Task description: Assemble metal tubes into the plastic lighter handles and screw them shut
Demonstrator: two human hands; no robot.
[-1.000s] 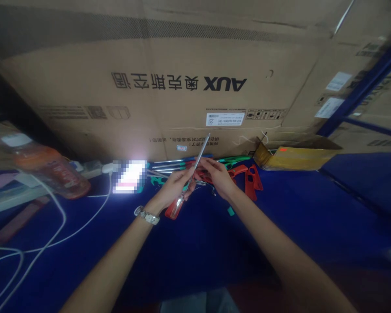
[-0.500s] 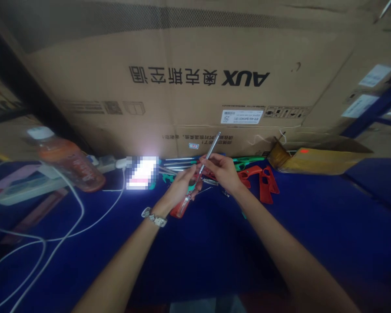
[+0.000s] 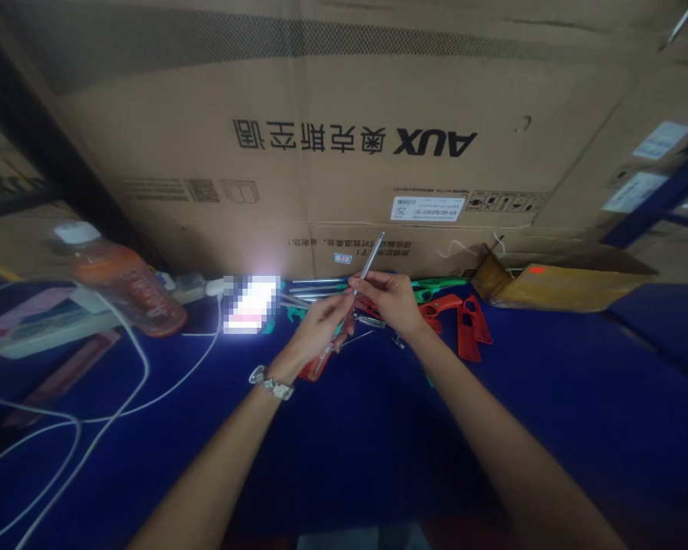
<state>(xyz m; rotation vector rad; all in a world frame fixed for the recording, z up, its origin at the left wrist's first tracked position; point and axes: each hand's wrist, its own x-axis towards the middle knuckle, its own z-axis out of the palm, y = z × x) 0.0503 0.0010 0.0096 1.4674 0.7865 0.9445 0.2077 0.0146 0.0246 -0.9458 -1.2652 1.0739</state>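
A thin silver rod [image 3: 371, 257] slants up and to the right from between my two hands. My right hand [image 3: 388, 298] pinches it near its middle. Around its lower part my left hand [image 3: 326, 319] is closed, and a red part with a clear piece [image 3: 316, 364] sticks out below that hand; whether it joins the rod is hidden by the fingers. Just behind the hands lie several metal rods [image 3: 313, 292] and green parts [image 3: 439, 284]. Red plastic pieces [image 3: 468, 328] rest on the blue surface to the right of my right hand.
A large cardboard box [image 3: 344, 92] stands behind the blue surface [image 3: 378, 451]. At the left are a drink bottle [image 3: 129, 286], a white cable [image 3: 141, 359] and a bright blurred-out screen [image 3: 252, 304]. A yellow package [image 3: 562, 289] lies at the right.
My left fingers have shifted slightly up and right around the rod, closer to my right hand. The rod is a little more upright. The camera view has moved slightly.
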